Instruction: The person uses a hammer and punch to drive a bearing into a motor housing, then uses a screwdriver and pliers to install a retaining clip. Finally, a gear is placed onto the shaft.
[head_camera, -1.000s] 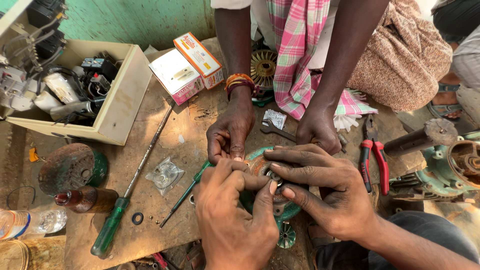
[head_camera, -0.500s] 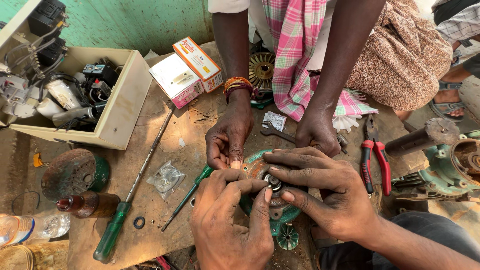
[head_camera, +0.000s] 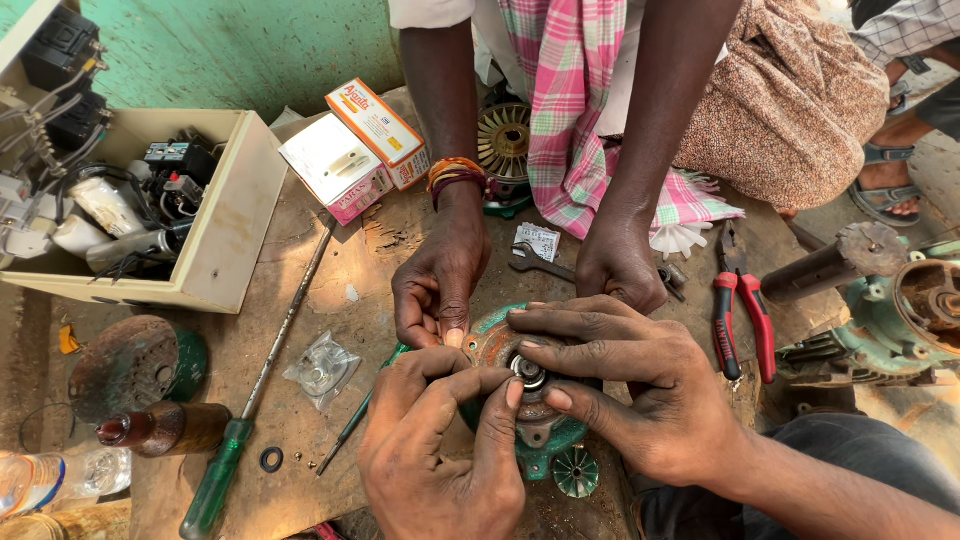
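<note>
Fingertips of our left hand (head_camera: 440, 465) and right hand (head_camera: 640, 395) pinch the small round steel bearing (head_camera: 528, 372) atop the rusty green metal housing (head_camera: 520, 415); a co-worker's hands (head_camera: 440, 285) steady it.

Worn, stained wooden board (head_camera: 350, 270) underneath, bearing the green motor part (head_camera: 545, 445) in the grip. Left of the grip: long green-handled screwdriver (head_camera: 255, 400), clear plastic packet (head_camera: 322, 370), small black ring (head_camera: 271, 459). Beyond it two small cartons (head_camera: 355, 150) and a spanner (head_camera: 540, 268); right of it, red-handled pliers (head_camera: 742, 315).
</note>
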